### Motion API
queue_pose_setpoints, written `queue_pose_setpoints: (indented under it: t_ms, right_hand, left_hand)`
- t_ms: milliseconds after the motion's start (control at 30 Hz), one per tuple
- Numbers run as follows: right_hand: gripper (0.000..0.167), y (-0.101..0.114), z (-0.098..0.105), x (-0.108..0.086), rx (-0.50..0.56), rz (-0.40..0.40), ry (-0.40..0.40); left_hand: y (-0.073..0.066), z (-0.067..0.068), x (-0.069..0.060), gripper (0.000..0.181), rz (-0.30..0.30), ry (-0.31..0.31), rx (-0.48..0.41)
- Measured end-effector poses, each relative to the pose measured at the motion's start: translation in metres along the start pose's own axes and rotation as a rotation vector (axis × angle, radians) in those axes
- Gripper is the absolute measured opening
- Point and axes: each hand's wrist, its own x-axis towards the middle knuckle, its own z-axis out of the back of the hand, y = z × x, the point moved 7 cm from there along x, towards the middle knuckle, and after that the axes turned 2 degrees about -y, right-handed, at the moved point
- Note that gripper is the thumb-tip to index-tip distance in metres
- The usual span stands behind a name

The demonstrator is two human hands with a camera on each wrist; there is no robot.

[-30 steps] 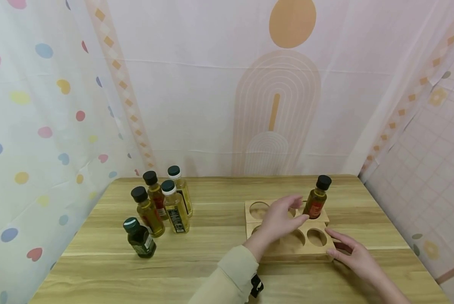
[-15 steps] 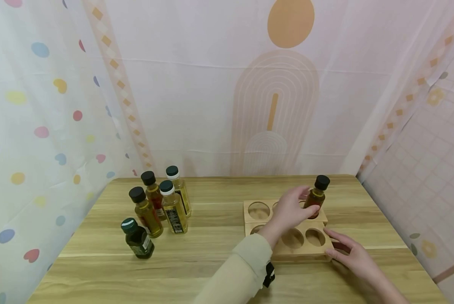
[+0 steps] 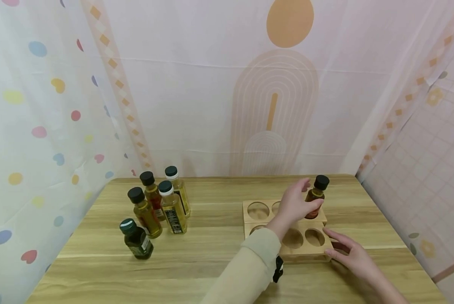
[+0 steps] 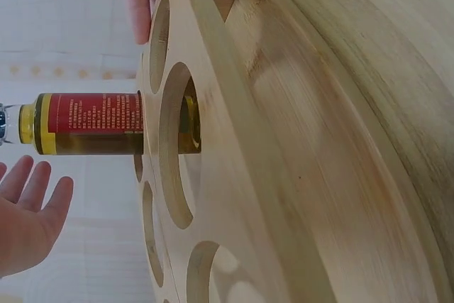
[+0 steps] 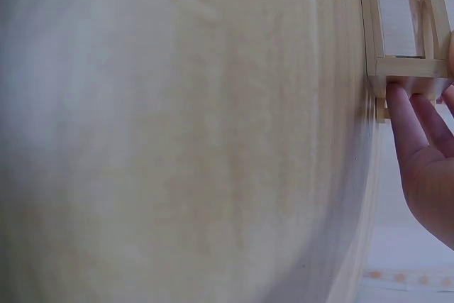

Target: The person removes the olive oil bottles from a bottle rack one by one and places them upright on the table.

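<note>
A small oil bottle with a black cap and red label stands upright in a back-row hole at the right of a two-tier wooden bottle rack. My left hand is beside this bottle, thumb in front and fingers spread. In the left wrist view those fingers are apart from the glass bottle. At the rack's right end, my right hand holds the lower tier between thumb and fingers. In the right wrist view, its fingers touch the end panel. My left forearm hides part of the front row.
On the left of the wooden table several bottles stand close together: a short dark green one, black-capped ones such as this oil bottle, and green-capped clear ones such as this pale oil bottle. A patterned curtain hangs behind.
My left hand has moved right and slightly back, toward the bottle in the rack. The right hand keeps its place at the rack's end, and the bottle has stayed in its hole.
</note>
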Motion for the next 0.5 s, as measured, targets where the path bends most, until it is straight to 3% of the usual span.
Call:
queue_pose_setpoints:
  t_ms: [233,500]
  right_hand:
    - [0.058,0.0001,0.0002,-0.0007,-0.003,-0.001,-0.003]
    - [0.057,0.0006,0.0006,0.0003,-0.028,0.02,-0.009]
  left_hand:
    - [0.003,-0.0026,0.0038,0.064,0.051,0.001,-0.099]
    - [0.0026,-0.0044,0.0064,0.063,0.074,-0.008,-0.143]
